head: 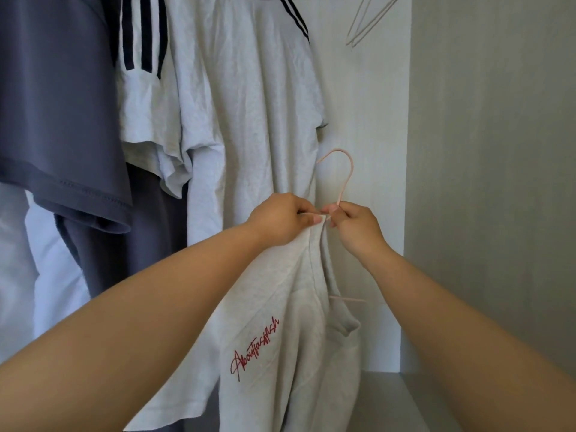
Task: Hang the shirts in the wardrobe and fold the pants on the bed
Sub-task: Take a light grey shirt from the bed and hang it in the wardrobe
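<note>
A light grey shirt with red script lettering (280,338) hangs down in front of me on a pink hanger (344,176). My left hand (282,218) pinches the shirt's collar edge just below the hook. My right hand (353,227) grips the hanger's neck, with the hook standing up above my fingers. One pink arm of the hanger pokes out of the shirt at the right. Most of the hanger is hidden inside the fabric.
Inside the wardrobe hang a white shirt with dark shoulder stripes (249,104), another striped shirt (143,88) and a blue-grey shirt (59,120). Empty pale hangers (364,23) hang at the top right. The wardrobe's side wall (486,182) stands to the right, its floor (383,400) below.
</note>
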Demonstrator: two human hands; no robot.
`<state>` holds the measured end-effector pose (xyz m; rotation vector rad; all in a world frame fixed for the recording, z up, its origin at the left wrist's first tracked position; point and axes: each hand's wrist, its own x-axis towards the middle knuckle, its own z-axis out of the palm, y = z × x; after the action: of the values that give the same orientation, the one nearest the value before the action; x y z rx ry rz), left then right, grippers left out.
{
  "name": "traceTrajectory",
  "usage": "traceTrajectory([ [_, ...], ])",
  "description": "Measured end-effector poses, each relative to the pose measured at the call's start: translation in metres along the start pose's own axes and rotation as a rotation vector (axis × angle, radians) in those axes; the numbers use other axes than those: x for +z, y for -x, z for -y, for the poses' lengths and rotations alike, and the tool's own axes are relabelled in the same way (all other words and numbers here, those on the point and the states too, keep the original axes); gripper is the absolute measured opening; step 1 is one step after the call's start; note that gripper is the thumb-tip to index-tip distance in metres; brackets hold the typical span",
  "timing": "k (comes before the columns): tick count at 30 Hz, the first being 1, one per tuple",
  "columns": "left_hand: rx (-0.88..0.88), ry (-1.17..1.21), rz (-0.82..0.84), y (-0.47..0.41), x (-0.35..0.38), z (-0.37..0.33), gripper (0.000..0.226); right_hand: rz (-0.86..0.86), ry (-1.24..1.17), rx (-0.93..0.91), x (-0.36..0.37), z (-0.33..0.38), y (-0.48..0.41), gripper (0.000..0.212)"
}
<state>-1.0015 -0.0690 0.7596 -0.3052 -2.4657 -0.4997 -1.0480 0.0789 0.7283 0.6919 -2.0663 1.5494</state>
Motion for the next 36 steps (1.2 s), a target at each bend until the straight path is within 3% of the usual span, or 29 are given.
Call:
traceTrajectory([
  [2, -0.043, -0.047, -0.051, 0.000, -0.001, 0.004, 0.020, -0.079, 0.155, -0.074, -0.003, -0.008, 0.001, 0.022],
  [5, -0.116, 0.017, -0.165, 0.001, -0.005, 0.014, 0.020, -0.349, 0.352, -0.229, -0.008, -0.028, 0.012, 0.008],
  [8, -0.157, 0.071, -0.290, 0.003, -0.012, 0.022, 0.021, -0.435, 0.377, -0.285, -0.005, -0.046, 0.030, 0.031],
  [10, -0.175, 0.108, -0.336, 0.004, -0.015, 0.025, 0.020, -0.369, 0.477, -0.242, 0.002, -0.059, 0.041, 0.040],
  [14, -0.203, 0.140, -0.379, 0.007, -0.018, 0.030, 0.024, -0.090, 0.645, 0.014, 0.024, -0.076, 0.055, 0.043],
  [17, -0.190, 0.190, -0.394, 0.010, -0.018, 0.031, 0.022, 0.029, 0.717, 0.137, 0.038, -0.083, 0.058, 0.035],
  [20, -0.157, 0.228, -0.422, 0.014, -0.018, 0.037, 0.014, 0.073, 0.568, 0.345, 0.041, -0.092, 0.053, 0.030],
  [25, -0.171, 0.229, -0.510, 0.023, -0.025, 0.053, 0.017, 0.077, -0.097, 0.752, 0.027, -0.095, 0.043, 0.013],
  [27, -0.170, 0.228, -0.509, 0.025, -0.026, 0.059, 0.020, 0.068, -0.245, 0.802, 0.021, -0.094, 0.040, 0.007],
  [30, -0.157, 0.210, -0.500, 0.028, -0.027, 0.067, 0.021, 0.027, -0.443, 0.844, 0.012, -0.091, 0.035, 0.017],
  [36, -0.108, 0.187, -0.519, 0.034, -0.024, 0.081, 0.020, 0.053, -0.797, 0.968, 0.001, -0.081, 0.029, 0.014],
])
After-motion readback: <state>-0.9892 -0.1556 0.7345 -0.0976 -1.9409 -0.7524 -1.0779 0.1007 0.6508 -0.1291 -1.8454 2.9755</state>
